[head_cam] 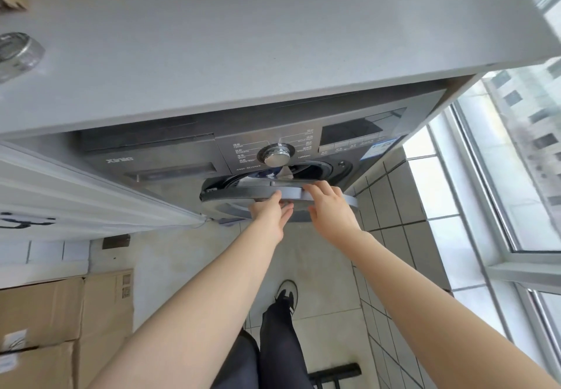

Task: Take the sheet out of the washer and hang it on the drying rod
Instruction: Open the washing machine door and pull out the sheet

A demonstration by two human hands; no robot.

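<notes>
While both arms reach down and forward, the washer [230,158] sits tucked under a grey countertop [243,54] whose front edge overhangs the control panel. Its round door [243,197] swings out toward the person, rim lying roughly left to right across the view. Left hand [270,215] cups the door's lower edge, fingers partly curled underneath. Right hand [329,209] lies on the rim's right side, fingers extended and loosely spread over the edge, not clenched. Behind the door, in the drum opening, a bit of pale fabric, the sheet [280,173], peeks out just under the dial [276,154]; which way it runs can't be told. Floor room: cardboard boxes [60,312] crowd the left, the window [501,161] and tiled wall close the right, with open floor between, where one shoe [287,293] stands.
</notes>
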